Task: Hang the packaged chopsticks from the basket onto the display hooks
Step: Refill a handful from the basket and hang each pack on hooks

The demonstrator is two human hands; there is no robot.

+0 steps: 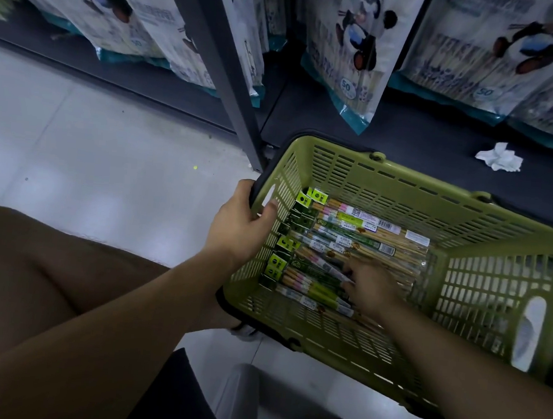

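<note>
Dark grey metal shelf post (227, 71) is standing just left of the olive-green slotted plastic basket (403, 200), close to its far-left corner. White plastic bags with a panda print and a "50" mark (352, 49) are hanging above; at least six are showing, with their lower ends over the dark shelf base (425, 135). One crumpled white paper (500, 157) is lying on that base, apart from the basket. One basket, two hands.

My left hand (238, 226) is gripping the basket's left rim, thumb inside. My right hand (370, 289) is reaching down inside, fingers on the packs. It's blurred, so I can't tell if it's grasping.

Clear-wrapped packs of bamboo chopsticks with lime-green header tabs (349, 235) are lying flat on the basket bottom, overlapping, tabs pointing left. Roughly ten, exact count unclear.
</note>
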